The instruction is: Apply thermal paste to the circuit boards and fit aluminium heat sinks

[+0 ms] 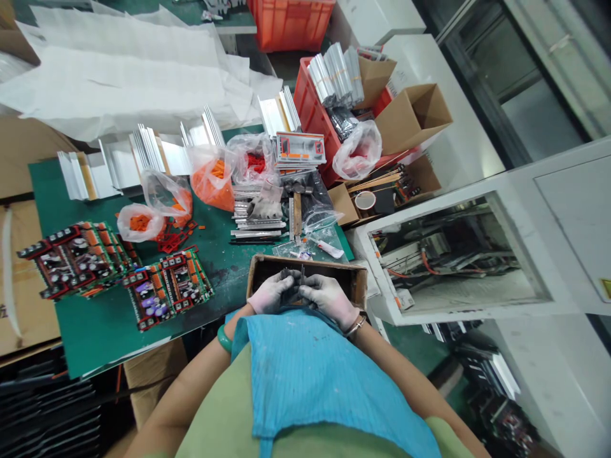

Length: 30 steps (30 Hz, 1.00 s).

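In a stained white glove, my left hand point(273, 292) is closed around small dark parts point(289, 291) whose kind I cannot make out. My right hand point(330, 299), gloved too, has thumb and fingers pinched together beside it. A thin dark upright piece point(302, 272) shows at the right fingertips. Both hands are held close together over an open cardboard box point(356, 280) at the table's front edge. The box's inside is dark and partly hidden by the hands.
Circuit boards point(174, 286) lie left on the green table point(95, 340). Behind are bags of orange pieces point(214, 181), metal strips point(258, 226), a hammer point(297, 210) and aluminium profiles point(165, 152). A red crate point(310, 108) stands behind right; a white machine cabinet point(506, 305) bounds the right.
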{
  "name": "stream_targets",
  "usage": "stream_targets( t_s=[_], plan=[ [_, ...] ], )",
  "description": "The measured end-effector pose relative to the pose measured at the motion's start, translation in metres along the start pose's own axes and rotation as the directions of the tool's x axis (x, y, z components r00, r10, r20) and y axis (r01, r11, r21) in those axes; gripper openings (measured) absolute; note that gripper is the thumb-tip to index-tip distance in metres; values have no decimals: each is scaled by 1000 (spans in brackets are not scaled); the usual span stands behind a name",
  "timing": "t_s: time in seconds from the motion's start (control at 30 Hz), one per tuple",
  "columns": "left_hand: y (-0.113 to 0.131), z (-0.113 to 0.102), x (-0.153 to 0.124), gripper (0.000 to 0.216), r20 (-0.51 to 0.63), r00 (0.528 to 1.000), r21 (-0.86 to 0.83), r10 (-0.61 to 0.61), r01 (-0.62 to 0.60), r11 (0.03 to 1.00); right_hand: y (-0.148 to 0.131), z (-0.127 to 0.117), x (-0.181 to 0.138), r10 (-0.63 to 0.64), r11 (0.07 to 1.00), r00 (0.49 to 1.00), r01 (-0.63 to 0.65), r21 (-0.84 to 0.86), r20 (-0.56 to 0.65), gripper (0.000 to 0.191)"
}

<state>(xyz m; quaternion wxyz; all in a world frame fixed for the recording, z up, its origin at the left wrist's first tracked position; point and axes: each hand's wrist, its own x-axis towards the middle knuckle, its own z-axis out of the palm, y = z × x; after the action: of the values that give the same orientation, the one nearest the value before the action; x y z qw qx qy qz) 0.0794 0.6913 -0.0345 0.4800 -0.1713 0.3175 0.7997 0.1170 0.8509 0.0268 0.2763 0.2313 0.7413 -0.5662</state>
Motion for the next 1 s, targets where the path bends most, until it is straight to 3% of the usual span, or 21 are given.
stream_targets(
  t_s=[0.07, 0.13, 0.2, 0.23, 0.3, 0.33, 0.37, 0.43, 0.5, 0.57, 0.63, 0.7, 0.8, 0.87, 1.0],
  plan=[
    [0, -2, -1, 45, 3, 1000, 2, -22, 22, 1000, 2, -2, -2, -168, 979, 982, 156, -129, -89, 17],
    [1, -4, -2, 45, 13, 999, 9, -50, 50, 999, 6, -6, -4, -451, 848, 886, 388, -361, -107, 17],
    [1, -5, -3, 48, 34, 996, 22, -76, 76, 997, 11, -12, -3, -675, 589, 738, 562, -580, 30, 23],
    [2, -5, -3, 50, 44, 995, 30, -87, 86, 996, 13, -15, -3, -726, 460, 677, 612, -644, 125, 27],
    [2, -4, -4, 53, 55, 994, 43, -97, 94, 995, 15, -18, -1, -754, 319, 613, 655, -685, 235, 30],
    [2, -4, -5, 53, 54, 994, 49, -97, 94, 994, 14, -18, -1, -755, 329, 614, 659, -677, 230, 28],
    [2, -3, -5, 54, 48, 995, 52, -92, 90, 995, 12, -17, -1, -748, 400, 641, 644, -652, 174, 26],
    [1, -3, -6, 57, 32, 997, 53, -65, 63, 997, 7, -11, -3, -648, 666, 761, 539, -515, -42, 20],
    [0, -3, -6, 61, 18, 999, 47, -30, 29, 998, 1, -4, -5, -395, 902, 902, 346, -259, -172, 20],
    [1, -3, -6, 63, 17, 1000, 40, -9, 9, 999, -4, 2, -7, -156, 987, 980, 149, -68, -121, 23],
    [3, -3, -5, 61, 21, 1000, 37, -10, 10, 999, -5, 4, -8, -97, 995, 992, 93, -45, -83, 22],
    [6, -3, -4, 55, 15, 1000, 36, -13, 12, 999, -4, 2, -9, -228, 964, 966, 208, -166, -119, 17],
    [11, -4, -6, 47, -16, 1000, 20, -7, 7, 1000, -1, -6, -8, -516, 737, 856, 469, -487, 44, 25],
    [12, -7, -11, 46, -43, 999, -7, -15, 15, 1000, 0, -13, -3, -560, 581, 813, 520, -626, 156, 34],
    [12, -20, -31, 45, -143, 990, -91, -2, -11, 996, 2, -15, 20, -389, 488, 905, 362, -795, 173, 32]
  ],
)
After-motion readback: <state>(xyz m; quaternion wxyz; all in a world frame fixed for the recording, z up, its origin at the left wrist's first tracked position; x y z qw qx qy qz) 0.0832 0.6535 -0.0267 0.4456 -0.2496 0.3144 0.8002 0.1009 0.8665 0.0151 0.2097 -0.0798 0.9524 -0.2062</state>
